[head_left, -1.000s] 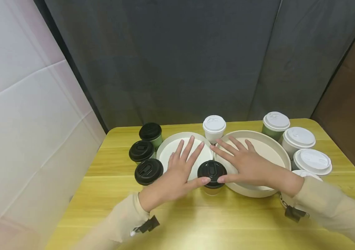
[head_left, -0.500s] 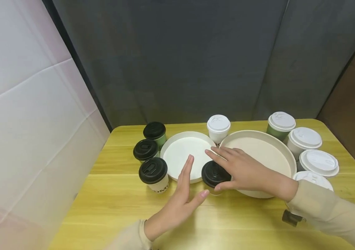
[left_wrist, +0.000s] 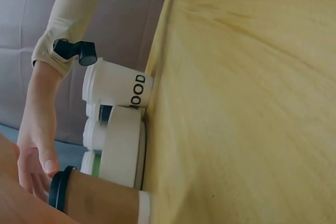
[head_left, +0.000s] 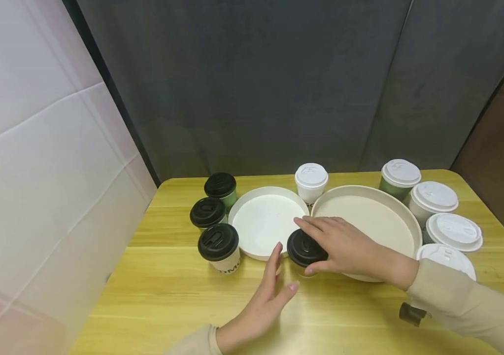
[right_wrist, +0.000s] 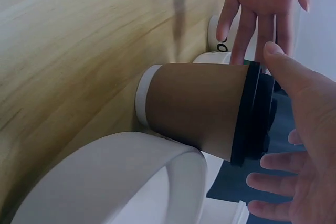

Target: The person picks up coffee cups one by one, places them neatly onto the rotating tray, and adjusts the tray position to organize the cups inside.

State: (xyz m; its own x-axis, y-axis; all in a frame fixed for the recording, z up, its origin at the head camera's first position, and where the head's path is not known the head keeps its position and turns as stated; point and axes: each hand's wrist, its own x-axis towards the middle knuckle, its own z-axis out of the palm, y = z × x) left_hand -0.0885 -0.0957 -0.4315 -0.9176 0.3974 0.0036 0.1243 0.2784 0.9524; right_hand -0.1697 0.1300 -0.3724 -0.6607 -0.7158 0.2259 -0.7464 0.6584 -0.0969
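Lower centre in the head view, a brown cup (right_wrist: 191,106) stands on the table (head_left: 158,296), the right hand's (head_left: 345,246) fingers arched loosely over its lid (head_left: 302,249), seemingly to span it, the left hand's (head_left: 262,308) extended nearby, neither gripping.

Dk grey backdrop (head_left: 252,88) behind yellow wood-grain tbl (head_left: 154,296); creased white sheet (head_left: 34,187) at L, brown panel (head_left: 500,138) at R.
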